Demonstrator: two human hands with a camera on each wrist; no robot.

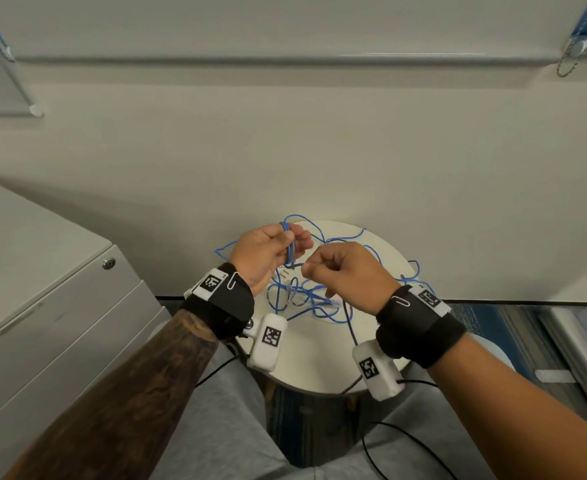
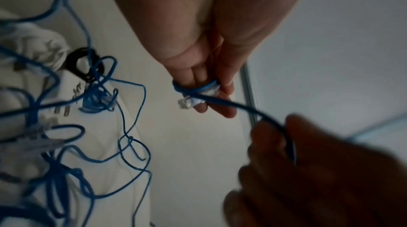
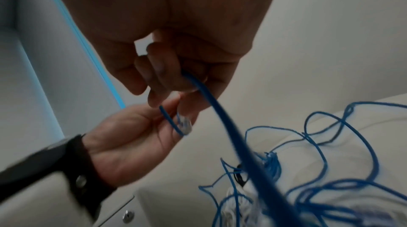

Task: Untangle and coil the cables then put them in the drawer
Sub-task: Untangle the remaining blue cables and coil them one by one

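A thin blue network cable (image 1: 314, 299) lies in a loose tangle on a small round white table (image 1: 382, 251). My left hand (image 1: 278, 247) is raised above it, with a few turns of the blue cable (image 2: 193, 90) wound round its fingers and a clear plug (image 2: 187, 103) held at the fingertips. My right hand (image 1: 337, 268), just right of the left, grips a stretch of the same cable (image 3: 211, 102) between curled fingers and thumb. From there the cable runs down to the tangle (image 3: 308, 178). A black cable (image 1: 345, 306) lies mixed into the pile.
A grey drawer cabinet (image 1: 60, 306) with a round lock (image 1: 108, 263) stands at my left, its drawers closed. A pale wall lies behind the table. My legs in grey cloth (image 1: 236, 427) sit below the table, and patterned carpet (image 1: 486, 323) shows to the right.
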